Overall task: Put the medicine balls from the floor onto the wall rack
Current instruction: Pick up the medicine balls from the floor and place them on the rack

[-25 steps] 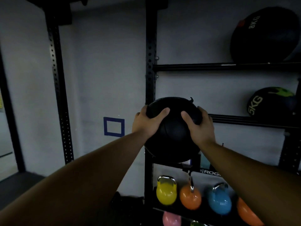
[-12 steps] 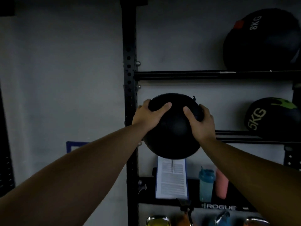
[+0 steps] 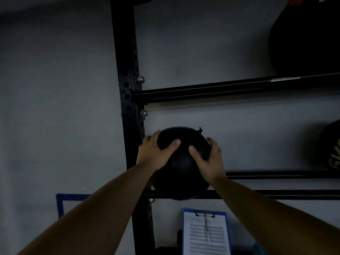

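Both hands clamp ball: left hand (image 3: 155, 153), right hand (image 3: 208, 161) | black ball (image 3: 181, 168) low on rack rails (image 3: 276, 195), left end by upright (image 3: 128, 89) | judged: release next.

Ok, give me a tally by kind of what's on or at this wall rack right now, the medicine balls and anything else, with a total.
Medicine balls: 3 — the black ball gripped by the left hand and right hand, a large ball on the upper shelf, and a ball with lettering at the right edge.
Clipboards: 1 — blue clipboard.
Total: 4
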{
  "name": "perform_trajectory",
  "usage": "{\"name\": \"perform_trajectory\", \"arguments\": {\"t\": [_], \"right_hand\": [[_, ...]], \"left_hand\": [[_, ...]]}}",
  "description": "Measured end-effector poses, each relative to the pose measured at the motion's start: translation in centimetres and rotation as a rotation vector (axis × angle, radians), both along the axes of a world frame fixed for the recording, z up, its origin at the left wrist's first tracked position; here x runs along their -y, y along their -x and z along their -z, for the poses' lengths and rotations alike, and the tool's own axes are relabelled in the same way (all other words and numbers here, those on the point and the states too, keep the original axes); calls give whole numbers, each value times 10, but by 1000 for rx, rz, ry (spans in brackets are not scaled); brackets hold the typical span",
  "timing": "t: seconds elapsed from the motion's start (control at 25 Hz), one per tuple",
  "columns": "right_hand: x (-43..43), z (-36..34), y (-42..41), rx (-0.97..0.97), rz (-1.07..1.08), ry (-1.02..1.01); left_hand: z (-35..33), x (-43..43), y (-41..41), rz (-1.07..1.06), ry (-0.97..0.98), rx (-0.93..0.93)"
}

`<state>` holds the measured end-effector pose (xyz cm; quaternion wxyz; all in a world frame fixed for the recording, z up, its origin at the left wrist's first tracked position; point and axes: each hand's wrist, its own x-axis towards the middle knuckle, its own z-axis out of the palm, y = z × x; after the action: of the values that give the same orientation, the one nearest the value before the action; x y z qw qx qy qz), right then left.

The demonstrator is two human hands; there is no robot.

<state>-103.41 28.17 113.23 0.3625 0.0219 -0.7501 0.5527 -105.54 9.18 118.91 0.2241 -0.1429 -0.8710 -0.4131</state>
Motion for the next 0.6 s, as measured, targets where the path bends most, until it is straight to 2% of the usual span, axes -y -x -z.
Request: {"name": "perform_trajectory", "arguments": {"t": [0.12, 0.24, 0.36, 0.6], "right_hand": [[-8, 15, 74, -25, -71, -81], [-36, 33, 129, 1, -84, 79], [-54, 52, 165, -9, -78, 119], [-55, 43, 154, 101, -95, 25]], "left_hand": [[16, -11, 50, -94, 98, -105], [37, -25, 85, -68, 195, -242], [47, -31, 114, -90, 188, -315], [41, -32, 102, -102, 183, -251]]}}
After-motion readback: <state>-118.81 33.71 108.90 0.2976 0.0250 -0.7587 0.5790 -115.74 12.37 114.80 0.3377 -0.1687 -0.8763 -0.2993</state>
